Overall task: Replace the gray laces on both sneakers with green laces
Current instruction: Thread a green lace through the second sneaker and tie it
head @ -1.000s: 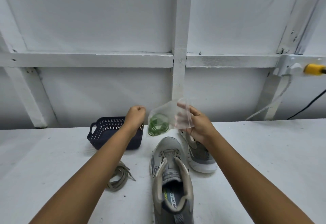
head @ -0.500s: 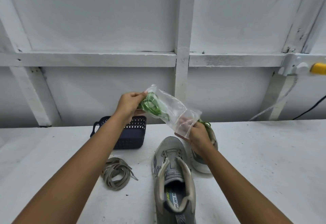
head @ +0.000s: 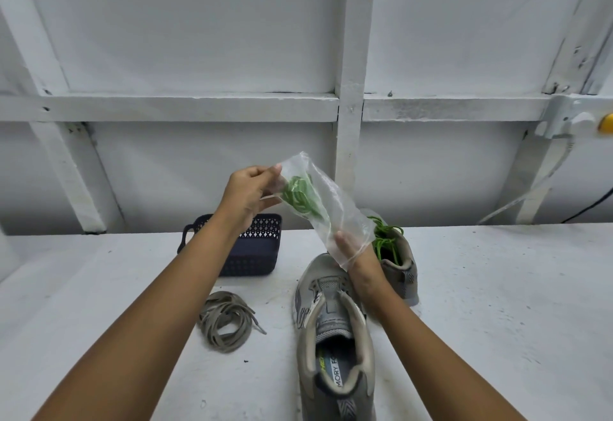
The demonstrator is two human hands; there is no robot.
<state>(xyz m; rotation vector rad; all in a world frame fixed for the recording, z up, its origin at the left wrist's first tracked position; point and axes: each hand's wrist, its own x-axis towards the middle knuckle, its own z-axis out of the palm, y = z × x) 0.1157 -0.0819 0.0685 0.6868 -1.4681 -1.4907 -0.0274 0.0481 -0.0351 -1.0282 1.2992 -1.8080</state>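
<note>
I hold a clear plastic bag (head: 335, 208) in the air above the table, tilted. A coil of green lace (head: 300, 196) lies in its upper end. My left hand (head: 247, 193) pinches the bag's top corner. My right hand (head: 353, 253) grips its lower end, partly covered by the plastic. A gray sneaker (head: 333, 337) without laces lies below, its heel toward me. Behind my right hand stands a second gray sneaker (head: 399, 264) threaded with green lace (head: 384, 235). A bundle of gray laces (head: 224, 319) lies on the table to the left.
A dark blue perforated basket (head: 255, 248) stands on the white table (head: 497, 304) behind my left forearm. A white framed wall runs along the back. At the far right a white cable (head: 527, 188) hangs from a wall fitting with a yellow part.
My left hand took hold of the bag's top and lifted it; the right hand dropped to the bag's lower end. The green lace now lies at the bag's upper end.
</note>
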